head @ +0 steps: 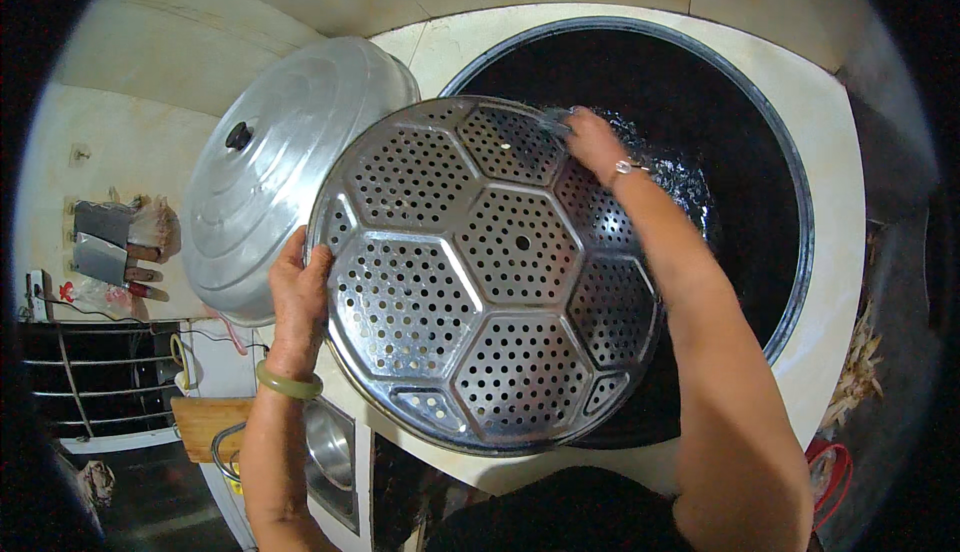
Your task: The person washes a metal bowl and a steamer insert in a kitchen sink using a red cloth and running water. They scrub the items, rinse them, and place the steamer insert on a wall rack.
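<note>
My left hand (298, 289) grips the left rim of a round perforated metal steamer tray (517, 214), thumb on the top face. The tray is tilted over the near left part of a large dark wok (720, 87). At the tray's far right edge, my right hand (592, 139) is blurred. A greyish, translucent blur lies at its fingertips, and I cannot tell whether it is water or a held thing. Rippled, glinting water (682, 184) shows in the wok beside that hand. The tray and my right forearm hide part of the wok.
A large domed aluminium lid (277, 169) leans behind the tray at left. Cleavers (101, 241) hang on the left wall. Near my left forearm are a wooden board (206, 428) and a metal pot (328, 439). Dry husks (855, 372) lie beyond the pale counter's (836, 177) right edge.
</note>
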Demonstrator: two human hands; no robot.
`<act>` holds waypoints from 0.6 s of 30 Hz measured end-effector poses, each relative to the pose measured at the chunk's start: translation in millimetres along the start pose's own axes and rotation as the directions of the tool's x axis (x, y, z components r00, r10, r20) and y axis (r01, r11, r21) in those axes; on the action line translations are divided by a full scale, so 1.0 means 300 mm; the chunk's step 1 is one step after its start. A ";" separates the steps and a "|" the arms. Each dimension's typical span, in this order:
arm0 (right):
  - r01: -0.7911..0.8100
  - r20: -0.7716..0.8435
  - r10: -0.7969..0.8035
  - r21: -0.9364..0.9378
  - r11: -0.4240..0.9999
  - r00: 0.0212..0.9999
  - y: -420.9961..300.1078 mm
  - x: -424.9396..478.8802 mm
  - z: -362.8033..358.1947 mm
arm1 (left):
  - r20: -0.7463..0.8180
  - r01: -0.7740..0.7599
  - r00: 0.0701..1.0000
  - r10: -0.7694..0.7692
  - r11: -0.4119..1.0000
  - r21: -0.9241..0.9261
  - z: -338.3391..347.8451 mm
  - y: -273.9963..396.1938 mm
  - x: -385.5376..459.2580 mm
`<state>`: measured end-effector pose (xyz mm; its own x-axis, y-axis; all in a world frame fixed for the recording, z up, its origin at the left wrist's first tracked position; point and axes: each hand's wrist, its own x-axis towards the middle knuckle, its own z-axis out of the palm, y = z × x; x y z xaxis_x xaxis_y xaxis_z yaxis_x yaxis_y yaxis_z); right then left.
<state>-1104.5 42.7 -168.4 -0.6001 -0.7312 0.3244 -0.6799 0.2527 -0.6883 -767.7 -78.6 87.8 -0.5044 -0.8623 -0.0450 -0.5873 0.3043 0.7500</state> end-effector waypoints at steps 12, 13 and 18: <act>0.052 0.563 0.312 -0.537 0.842 0.765 0.063 -0.215 -0.348 | 0.036 0.033 0.999 -0.035 0.997 0.065 -0.023 0.016 -0.008; -0.027 0.388 0.240 -0.479 0.877 0.890 0.124 -0.197 -0.294 | 0.025 0.023 0.999 -0.024 0.997 0.068 -0.015 0.010 0.009; -0.227 0.063 0.226 0.007 0.974 0.972 0.005 0.034 -0.025 | 0.009 -0.023 1.000 0.023 0.998 0.063 -0.005 -0.030 0.019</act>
<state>-1114.8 40.5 -161.2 -0.7106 -0.6934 0.1193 -0.5232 0.4074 -0.7485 -764.4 -86.9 81.6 -0.5233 -0.8515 -0.0337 -0.6137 0.3491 0.7081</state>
